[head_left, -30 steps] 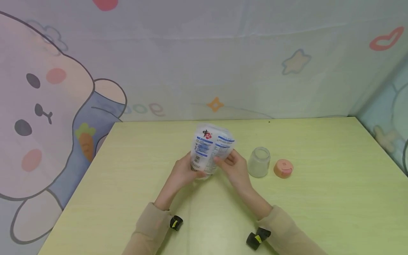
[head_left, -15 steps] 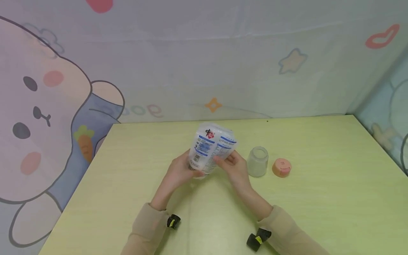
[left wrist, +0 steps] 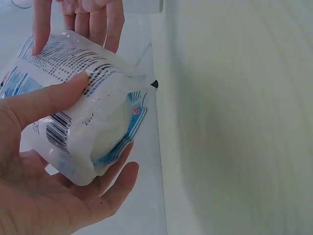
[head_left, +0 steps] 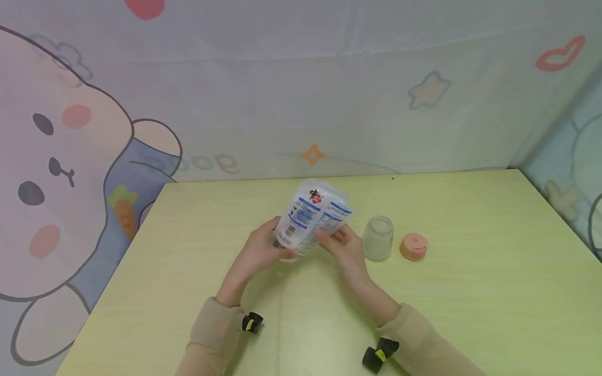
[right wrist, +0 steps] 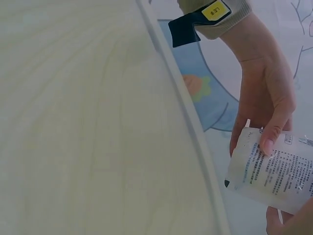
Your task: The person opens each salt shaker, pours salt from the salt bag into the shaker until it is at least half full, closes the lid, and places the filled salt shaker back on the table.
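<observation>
The left hand has its grip closed around the lower end of a white printed pouch, held tilted above the desk. The right hand pinches its right edge. Just beside stand an open jar and a pink lid.

- I see an open glass jar standing on the yellow-green table.
- A pink lid lies just beside it.
- Behind hangs a cartoon backdrop.
</observation>
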A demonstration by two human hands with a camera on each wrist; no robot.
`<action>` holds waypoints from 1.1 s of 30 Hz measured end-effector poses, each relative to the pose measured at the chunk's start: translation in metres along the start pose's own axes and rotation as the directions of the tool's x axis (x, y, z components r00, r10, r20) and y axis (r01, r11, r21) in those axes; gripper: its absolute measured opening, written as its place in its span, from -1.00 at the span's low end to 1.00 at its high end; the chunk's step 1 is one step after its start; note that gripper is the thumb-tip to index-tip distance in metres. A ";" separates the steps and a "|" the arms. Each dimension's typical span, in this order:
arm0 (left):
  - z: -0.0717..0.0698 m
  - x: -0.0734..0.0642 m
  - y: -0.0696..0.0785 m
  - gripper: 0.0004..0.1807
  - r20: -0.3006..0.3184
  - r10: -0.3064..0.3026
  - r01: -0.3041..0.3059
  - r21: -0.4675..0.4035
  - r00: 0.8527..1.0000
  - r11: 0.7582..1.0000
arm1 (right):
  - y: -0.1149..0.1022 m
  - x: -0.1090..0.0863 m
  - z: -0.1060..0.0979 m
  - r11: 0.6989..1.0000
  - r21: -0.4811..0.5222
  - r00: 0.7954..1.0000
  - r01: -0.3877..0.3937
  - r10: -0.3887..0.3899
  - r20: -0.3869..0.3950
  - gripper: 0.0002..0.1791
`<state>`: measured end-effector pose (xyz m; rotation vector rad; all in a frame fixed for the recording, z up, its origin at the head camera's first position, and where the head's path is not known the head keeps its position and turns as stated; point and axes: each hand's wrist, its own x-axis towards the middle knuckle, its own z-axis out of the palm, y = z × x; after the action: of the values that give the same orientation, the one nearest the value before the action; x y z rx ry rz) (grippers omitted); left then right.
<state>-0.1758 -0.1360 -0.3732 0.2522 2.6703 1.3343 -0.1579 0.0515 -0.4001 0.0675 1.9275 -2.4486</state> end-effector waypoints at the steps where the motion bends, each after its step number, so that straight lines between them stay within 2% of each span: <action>1: -0.001 0.000 0.001 -0.34 0.001 0.000 0.000 -0.001 1.000 1.000 | 0.000 0.000 0.000 1.000 0.018 1.000 -0.002 0.002 0.002 -0.53; 16: -0.005 0.002 0.004 -0.40 0.035 0.015 -0.015 -0.022 0.999 1.000 | -0.001 0.000 -0.002 0.988 0.151 0.999 -0.043 0.040 0.018 -0.53; 33: -0.007 0.007 0.015 -0.38 0.031 0.036 -0.035 -0.038 0.999 0.999 | 0.000 0.001 -0.004 0.939 0.345 1.000 -0.021 0.014 0.023 -0.64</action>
<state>-0.1829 -0.1305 -0.3574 0.3146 2.6241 1.3778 -0.1588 0.0553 -0.4009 0.0645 1.4596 -2.7327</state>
